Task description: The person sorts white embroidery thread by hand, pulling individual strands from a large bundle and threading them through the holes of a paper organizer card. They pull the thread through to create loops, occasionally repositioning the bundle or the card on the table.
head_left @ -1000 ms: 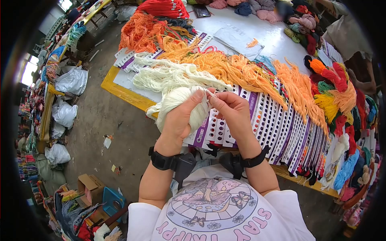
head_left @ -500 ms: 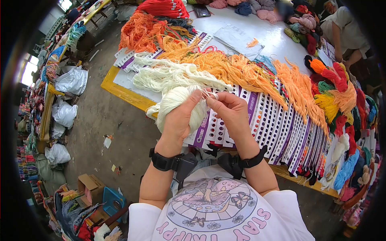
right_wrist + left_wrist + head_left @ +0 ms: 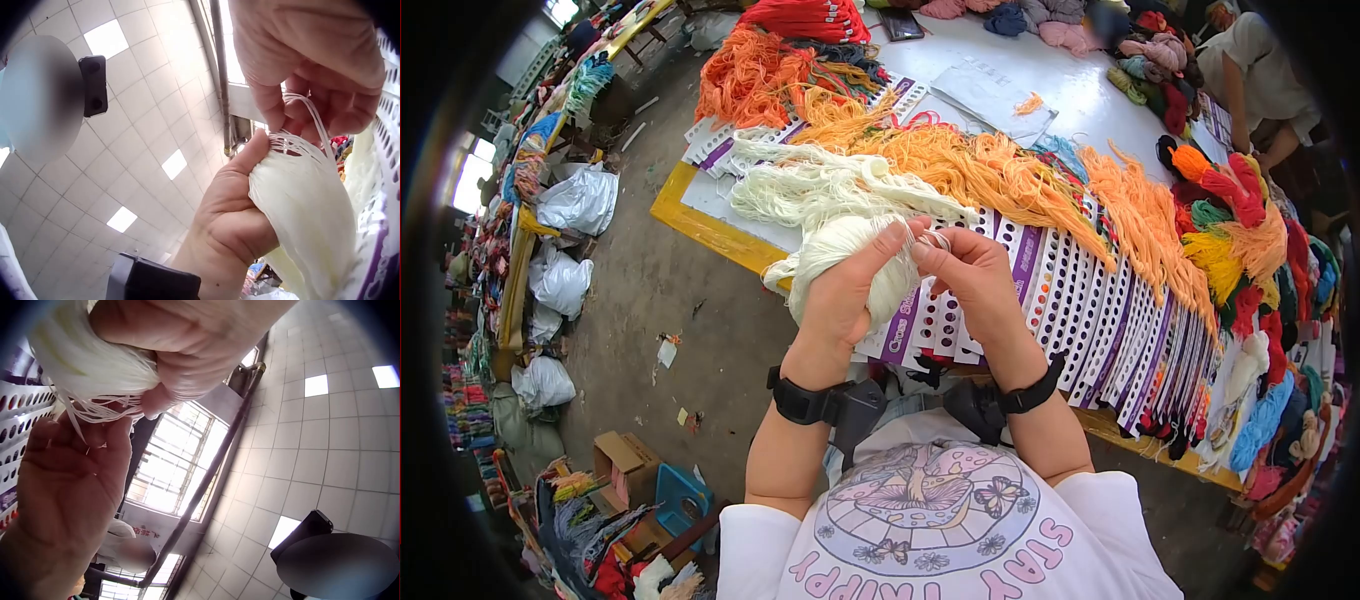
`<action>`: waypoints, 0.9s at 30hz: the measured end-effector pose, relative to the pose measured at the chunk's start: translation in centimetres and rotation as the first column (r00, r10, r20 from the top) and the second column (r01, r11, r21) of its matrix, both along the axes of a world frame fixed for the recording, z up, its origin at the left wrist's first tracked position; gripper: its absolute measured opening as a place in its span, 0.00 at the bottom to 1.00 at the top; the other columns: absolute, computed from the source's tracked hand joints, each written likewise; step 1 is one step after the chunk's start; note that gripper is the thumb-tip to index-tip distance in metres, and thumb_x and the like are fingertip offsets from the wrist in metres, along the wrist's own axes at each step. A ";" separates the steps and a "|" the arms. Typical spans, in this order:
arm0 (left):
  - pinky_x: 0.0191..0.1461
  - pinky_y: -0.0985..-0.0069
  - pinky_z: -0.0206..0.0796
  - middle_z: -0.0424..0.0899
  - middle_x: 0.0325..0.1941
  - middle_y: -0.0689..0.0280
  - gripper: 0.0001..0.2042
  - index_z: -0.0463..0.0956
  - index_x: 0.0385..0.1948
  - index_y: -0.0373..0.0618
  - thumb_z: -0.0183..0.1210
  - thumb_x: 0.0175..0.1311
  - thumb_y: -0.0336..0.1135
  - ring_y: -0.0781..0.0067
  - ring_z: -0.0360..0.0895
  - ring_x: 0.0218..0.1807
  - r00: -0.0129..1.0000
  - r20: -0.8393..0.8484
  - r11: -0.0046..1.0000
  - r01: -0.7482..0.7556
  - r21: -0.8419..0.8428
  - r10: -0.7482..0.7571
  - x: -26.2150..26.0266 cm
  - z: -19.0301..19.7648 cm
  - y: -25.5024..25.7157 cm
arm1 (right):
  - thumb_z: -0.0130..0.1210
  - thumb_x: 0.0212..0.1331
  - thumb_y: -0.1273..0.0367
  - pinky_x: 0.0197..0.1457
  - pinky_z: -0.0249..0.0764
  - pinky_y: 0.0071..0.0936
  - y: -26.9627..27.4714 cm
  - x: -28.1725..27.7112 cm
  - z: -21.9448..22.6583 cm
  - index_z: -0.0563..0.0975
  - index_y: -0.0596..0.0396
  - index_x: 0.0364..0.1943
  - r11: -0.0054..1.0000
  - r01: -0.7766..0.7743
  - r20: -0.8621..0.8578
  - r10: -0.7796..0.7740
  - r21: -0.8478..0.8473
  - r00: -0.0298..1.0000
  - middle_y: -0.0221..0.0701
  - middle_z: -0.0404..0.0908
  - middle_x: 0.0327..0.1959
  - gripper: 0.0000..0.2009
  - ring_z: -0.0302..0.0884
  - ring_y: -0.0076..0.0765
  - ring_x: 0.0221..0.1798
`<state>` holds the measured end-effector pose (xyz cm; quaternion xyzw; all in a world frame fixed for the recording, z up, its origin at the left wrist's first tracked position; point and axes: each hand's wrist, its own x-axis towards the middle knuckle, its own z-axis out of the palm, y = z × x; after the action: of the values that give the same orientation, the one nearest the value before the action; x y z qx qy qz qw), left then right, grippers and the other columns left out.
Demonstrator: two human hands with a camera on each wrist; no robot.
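A thick skein of cream thread (image 3: 828,252) is gripped by my left hand (image 3: 840,300), the thumb lying over its top near one end. Right beside that end, my right hand (image 3: 978,278) pinches a few loose strands between thumb and fingertips. In the right wrist view the strands (image 3: 317,119) loop up from the skein's end into the right fingers. The left wrist view shows more fine threads (image 3: 103,411) spread between the two hands. Behind the skein, a loose pile of the same cream thread (image 3: 800,185) lies on the table.
Rows of white-and-purple punched cards (image 3: 1090,330) line the table's near side, with orange thread (image 3: 970,165) across their tops. Further back are a red bundle (image 3: 815,20), a plastic bag (image 3: 990,95) and a phone (image 3: 900,25). Another person (image 3: 1260,80) is at the far right.
My right hand has shifted slightly left, closer to the skein's end, still pinching strands. The left hand keeps its grip. The other person's arms have come into view at the table.
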<state>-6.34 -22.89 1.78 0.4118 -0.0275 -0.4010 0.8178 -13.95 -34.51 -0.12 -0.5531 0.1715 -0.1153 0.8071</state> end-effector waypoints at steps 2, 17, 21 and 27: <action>0.46 0.77 0.68 0.77 0.41 0.59 0.12 0.72 0.41 0.33 0.53 0.60 0.31 0.72 0.75 0.42 1.000 0.002 1.000 -0.007 -0.013 0.007 0.0 -0.1 0.0 | 0.59 0.50 0.67 0.23 0.60 0.09 -0.1 0.0 -0.2 0.77 0.55 0.29 1.000 0.017 -0.019 -0.017 0.025 1.000 0.19 0.75 0.22 0.07 0.64 0.08 0.21; 0.43 0.78 0.69 0.77 0.39 0.60 0.10 0.72 0.38 0.35 0.53 0.60 0.32 0.73 0.75 0.40 0.994 0.063 0.996 -0.092 0.001 0.091 0.3 -1.4 0.4 | 0.53 0.54 0.65 0.27 0.64 0.12 -0.1 0.1 0.0 0.76 0.54 0.33 0.939 -0.014 0.013 0.010 0.344 1.000 0.20 0.75 0.24 0.08 0.68 0.12 0.25; 0.43 0.76 0.69 0.77 0.38 0.59 0.12 0.72 0.38 0.35 0.51 0.61 0.36 0.71 0.75 0.40 0.998 -0.060 1.000 -0.015 -0.012 0.014 1.2 -1.1 0.9 | 0.55 0.53 0.65 0.25 0.63 0.12 -0.8 0.1 -0.1 0.76 0.53 0.33 0.720 -0.170 0.095 0.144 0.673 0.985 0.19 0.74 0.23 0.08 0.67 0.11 0.24; 0.47 0.74 0.68 0.75 0.43 0.57 0.17 0.71 0.42 0.33 0.47 0.63 0.40 0.69 0.74 0.43 0.991 -0.111 0.997 0.068 -0.042 -0.072 0.9 0.3 1.1 | 0.59 0.49 0.66 0.15 0.56 0.11 -0.4 0.0 0.7 0.78 0.55 0.30 0.978 -0.131 -0.048 0.140 0.160 0.989 0.19 0.70 0.16 0.08 0.60 0.10 0.15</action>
<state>-5.42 -21.79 2.06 0.3719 -0.0035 -0.4513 0.8112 -13.90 -34.88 0.62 -0.5019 0.1657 -0.0296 0.8484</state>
